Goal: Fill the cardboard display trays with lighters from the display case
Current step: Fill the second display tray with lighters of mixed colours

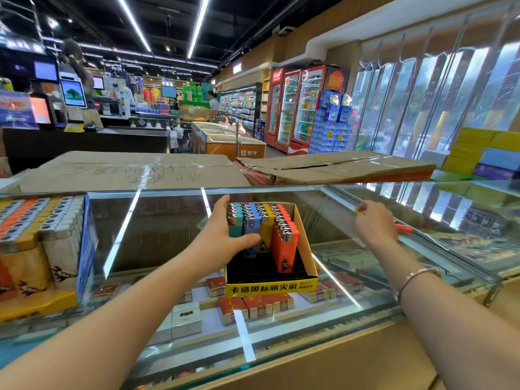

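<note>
On the glass case (168, 220), the left hand (225, 232) is gripping the left side of the partly filled tray (305, 249), thumb across the lighters (261, 223), while the right hand (374, 223), just right, is pinching a yellow lighter (358, 211).

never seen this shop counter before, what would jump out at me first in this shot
The cardboard display tray at the middle of the glass counter, holding rows of teal, blue, yellow and orange lighters with empty slots in front. The left hand grips the teal and blue rows; the right hand pinches something small and yellow beside it. A fuller lighter box sits far left.
</note>
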### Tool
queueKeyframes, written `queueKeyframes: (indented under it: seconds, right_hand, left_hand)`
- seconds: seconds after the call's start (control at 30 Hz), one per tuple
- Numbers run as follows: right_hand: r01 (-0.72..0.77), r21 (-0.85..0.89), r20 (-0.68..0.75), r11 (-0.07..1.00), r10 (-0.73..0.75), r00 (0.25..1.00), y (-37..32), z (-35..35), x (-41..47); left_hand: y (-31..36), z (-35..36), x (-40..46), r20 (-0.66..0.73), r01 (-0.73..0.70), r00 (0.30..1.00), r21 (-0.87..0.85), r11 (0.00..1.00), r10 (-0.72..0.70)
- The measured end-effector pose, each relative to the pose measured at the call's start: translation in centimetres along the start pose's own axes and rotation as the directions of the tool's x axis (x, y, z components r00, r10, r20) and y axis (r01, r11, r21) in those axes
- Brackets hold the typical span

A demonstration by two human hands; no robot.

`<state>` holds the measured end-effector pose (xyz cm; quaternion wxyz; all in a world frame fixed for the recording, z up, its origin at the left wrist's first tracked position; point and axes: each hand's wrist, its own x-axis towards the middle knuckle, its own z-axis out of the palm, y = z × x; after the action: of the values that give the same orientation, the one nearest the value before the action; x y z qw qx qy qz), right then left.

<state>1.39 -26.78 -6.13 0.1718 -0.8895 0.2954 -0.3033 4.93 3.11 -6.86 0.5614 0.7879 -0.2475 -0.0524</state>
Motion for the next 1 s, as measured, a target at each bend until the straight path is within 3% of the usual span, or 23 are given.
queueKeyframes:
  seconds: [0.1,0.17,0.43,0.6,0.77,0.93,1.0]
  right_hand:
    - [-0.016,-0.372,0.024,0.928,0.027,0.999,3.2,0.1,0.7]
    - [-0.038,-0.453,0.064,0.891,0.075,0.995,4.5,0.4,1.1]
    - [-0.083,-0.562,0.103,0.823,0.169,0.98,3.6,0.5,1.7]
    - [0.067,-0.636,0.235,0.769,0.11,0.966,3.9,0.3,2.4]
    - [0.085,-0.582,0.218,0.809,0.055,0.974,3.6,0.5,2.7]
    - [0.203,-0.499,0.264,0.843,-0.075,0.962,3.8,0.1,3.0]
    - [0.192,-0.488,0.211,0.852,-0.099,0.973,3.8,0.1,3.3]
  left_hand:
    - [-0.6,0.0,0.2,0.002,0.006,1.0,-0.019,1.0,-0.006]
    - [-0.9,0.0,0.4,0.005,0.009,1.0,-0.043,0.999,-0.009]
    - [-1.0,-0.1,0.7,-0.005,0.026,1.0,-0.053,0.998,-0.026]
    - [-1.1,0.0,0.7,-0.007,0.023,1.0,-0.038,0.999,-0.023]
    - [-0.9,-0.1,0.6,-0.006,0.026,1.0,-0.045,0.999,-0.027]
    - [-0.7,0.0,0.6,-0.012,0.029,0.999,-0.04,0.999,-0.029]
    - [-0.7,0.0,0.6,-0.01,0.03,0.999,-0.032,0.999,-0.03]
